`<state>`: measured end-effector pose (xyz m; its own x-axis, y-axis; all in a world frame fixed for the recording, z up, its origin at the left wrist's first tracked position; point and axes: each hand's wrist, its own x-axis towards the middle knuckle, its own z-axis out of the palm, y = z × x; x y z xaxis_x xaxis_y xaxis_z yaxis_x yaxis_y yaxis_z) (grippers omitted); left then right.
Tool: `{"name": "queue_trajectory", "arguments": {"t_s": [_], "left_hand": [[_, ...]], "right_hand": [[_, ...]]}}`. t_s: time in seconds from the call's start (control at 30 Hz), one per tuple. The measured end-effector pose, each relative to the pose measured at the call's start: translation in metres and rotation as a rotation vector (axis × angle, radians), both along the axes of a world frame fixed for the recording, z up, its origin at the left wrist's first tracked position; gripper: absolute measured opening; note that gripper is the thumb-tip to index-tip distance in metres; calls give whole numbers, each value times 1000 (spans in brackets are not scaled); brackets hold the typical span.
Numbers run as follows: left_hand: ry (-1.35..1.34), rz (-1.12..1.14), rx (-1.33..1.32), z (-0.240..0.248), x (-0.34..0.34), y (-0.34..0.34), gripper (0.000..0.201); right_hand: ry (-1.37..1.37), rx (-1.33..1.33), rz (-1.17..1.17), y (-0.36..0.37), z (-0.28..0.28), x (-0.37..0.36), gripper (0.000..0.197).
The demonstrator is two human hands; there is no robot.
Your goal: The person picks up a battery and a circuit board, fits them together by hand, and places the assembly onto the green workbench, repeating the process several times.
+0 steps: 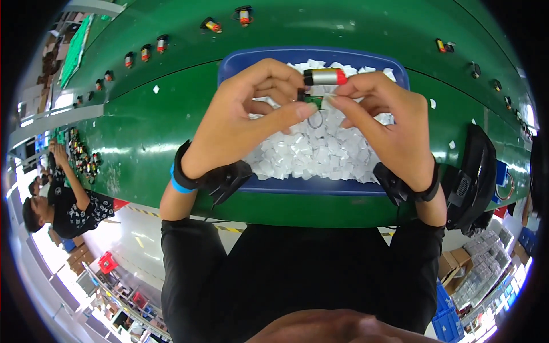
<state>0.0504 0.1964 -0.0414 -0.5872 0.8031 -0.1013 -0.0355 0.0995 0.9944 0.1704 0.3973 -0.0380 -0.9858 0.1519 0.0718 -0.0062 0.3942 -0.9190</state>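
Over the bin, both of my hands hold one small assembly. Its upper part is a small cylinder (pixel 325 77), silver in the middle, black and yellow at the left end and red at the right. Below it sits a small green circuit board (pixel 314 102) with a black part and a thin loop of wire. My left hand (pixel 246 108) pinches the black and green part between thumb and fingers. My right hand (pixel 392 108) has thumb and forefinger pinched near the red end; a pale sliver shows at the fingertips. Beneath lies a blue bin (pixel 320 187) full of small white paper pieces (pixel 314 157).
Similar cylinders (pixel 245 16) stand or lie in a curved row across the green table (pixel 189 108). A black bulky device (pixel 472 177) stands at the right edge. A co-worker (pixel 68 200) works at the left beside a pile of cylinders (pixel 86 157).
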Motion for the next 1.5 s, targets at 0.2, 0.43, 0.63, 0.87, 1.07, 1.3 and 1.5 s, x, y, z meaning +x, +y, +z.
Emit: {"name": "queue_trajectory", "arguments": {"t_s": [0.2, 0.43, 0.63, 0.87, 1.07, 1.3, 1.5], "left_hand": [[-37, -90, -111, 11, -3, -2, 31], [16, 9, -50, 5, -3, -4, 31], [91, -48, -79, 9, 5, 0, 28], [-49, -121, -97, 12, 5, 1, 21], [-359, -165, 115, 4, 2, 2, 13], [-345, -33, 53, -5, 10, 4, 14], [-344, 58, -11, 14, 11, 11, 22]], "right_hand": [[32, 107, 53, 4, -3, 2, 18], [44, 250, 58, 19, 8, 5, 28], [341, 305, 43, 6, 5, -2, 34], [448, 413, 33, 5, 1, -1, 32], [554, 400, 119, 8, 0, -3, 30], [690, 546, 212, -5, -9, 0, 33], [694, 534, 121, 0, -9, 2, 35]]}}
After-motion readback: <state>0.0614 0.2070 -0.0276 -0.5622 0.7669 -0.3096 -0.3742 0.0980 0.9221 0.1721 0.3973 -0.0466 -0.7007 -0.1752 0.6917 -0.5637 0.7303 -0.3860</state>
